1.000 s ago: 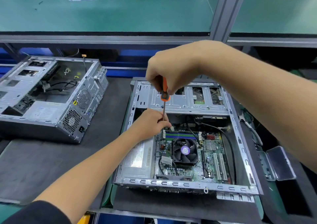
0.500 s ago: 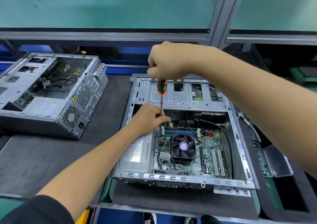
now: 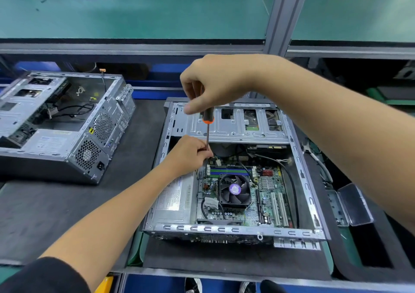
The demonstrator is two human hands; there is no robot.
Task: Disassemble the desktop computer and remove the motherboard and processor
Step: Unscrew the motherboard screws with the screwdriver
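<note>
An open desktop computer case (image 3: 301, 171) lies on its side on a dark mat. Inside it sits the green motherboard (image 3: 267, 194) with a black cooler fan (image 3: 234, 190) over the processor, which is hidden. My right hand (image 3: 215, 84) grips the black and orange handle of a screwdriver (image 3: 207, 133) that stands upright over the board's upper left corner. My left hand (image 3: 190, 152) pinches the screwdriver's shaft low down, near its tip. The tip is hidden behind my fingers.
A second open computer case (image 3: 65, 122) lies at the left on the same mat. A clear plastic box (image 3: 353, 205) sits right of the case. A green shelf (image 3: 157, 12) with a metal post (image 3: 285, 14) runs above. The power supply (image 3: 177, 198) fills the case's left side.
The view has drifted slightly, and my right hand has shifted its grip on the handle. The screwdriver stays upright at the same corner, with my left hand still on its shaft.
</note>
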